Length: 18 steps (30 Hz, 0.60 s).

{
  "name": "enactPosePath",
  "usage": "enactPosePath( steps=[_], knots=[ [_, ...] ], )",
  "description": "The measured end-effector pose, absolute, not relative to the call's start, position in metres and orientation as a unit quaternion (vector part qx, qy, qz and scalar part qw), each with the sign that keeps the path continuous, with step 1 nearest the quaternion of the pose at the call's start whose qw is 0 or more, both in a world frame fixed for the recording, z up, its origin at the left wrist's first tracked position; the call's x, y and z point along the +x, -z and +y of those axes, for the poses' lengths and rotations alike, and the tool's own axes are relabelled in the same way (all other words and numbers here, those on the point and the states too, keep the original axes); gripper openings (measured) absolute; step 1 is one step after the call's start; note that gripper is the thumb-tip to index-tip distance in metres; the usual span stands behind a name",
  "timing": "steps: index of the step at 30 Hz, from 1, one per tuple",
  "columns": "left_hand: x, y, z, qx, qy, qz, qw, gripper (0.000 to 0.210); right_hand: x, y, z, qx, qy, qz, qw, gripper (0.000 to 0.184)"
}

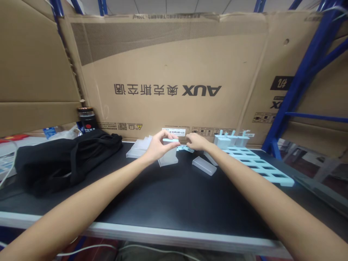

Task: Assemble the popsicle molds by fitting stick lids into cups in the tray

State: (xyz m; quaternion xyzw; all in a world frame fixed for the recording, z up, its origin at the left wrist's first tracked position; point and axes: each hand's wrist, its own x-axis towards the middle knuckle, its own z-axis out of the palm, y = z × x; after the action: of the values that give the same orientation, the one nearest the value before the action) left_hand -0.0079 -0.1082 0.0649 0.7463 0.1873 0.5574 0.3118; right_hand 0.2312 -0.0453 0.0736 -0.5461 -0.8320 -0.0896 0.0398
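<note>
My left hand (160,145) pinches a light blue ice-pop lid (170,140) between thumb and fingers. Right below it is a translucent ice-pop mould cup (168,159); whether the lid sits on this cup I cannot tell. My right hand (197,141) has its fingers curled down over a small heap of light blue stick pieces (186,149). What lies between those fingertips is hidden. Two loose translucent cups, one of them an open mould cup (204,166), lie on the table near my right forearm. More clear cups (137,148) are gathered left of my left hand.
A light blue rack (268,170) stands at right, with several lidded cups (223,141) at its far end. A black cloth bag (67,159) and a dark bottle (87,119) are at left. A cardboard panel (163,65) closes off the back of the black table (174,206).
</note>
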Motion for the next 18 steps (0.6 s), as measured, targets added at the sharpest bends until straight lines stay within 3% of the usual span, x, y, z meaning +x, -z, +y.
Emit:
enactPosePath(
  steps=[6,12,18],
  knots=[
    [-0.020,-0.041,-0.133,0.822,-0.467,0.159,0.285,0.037,0.180,-0.072,-0.053,-0.401,0.051,-0.915,0.006,0.032],
    [-0.019,-0.021,-0.141,0.870,-0.400,0.218,0.187,0.030,0.155,-0.060,-0.040,-0.399,0.087,-0.911,-0.057,0.030],
    [-0.021,-0.018,-0.144,0.916,-0.295,0.227,0.152,0.045,0.158,-0.062,-0.042,-0.389,0.137,-0.909,-0.057,0.016]
  ],
)
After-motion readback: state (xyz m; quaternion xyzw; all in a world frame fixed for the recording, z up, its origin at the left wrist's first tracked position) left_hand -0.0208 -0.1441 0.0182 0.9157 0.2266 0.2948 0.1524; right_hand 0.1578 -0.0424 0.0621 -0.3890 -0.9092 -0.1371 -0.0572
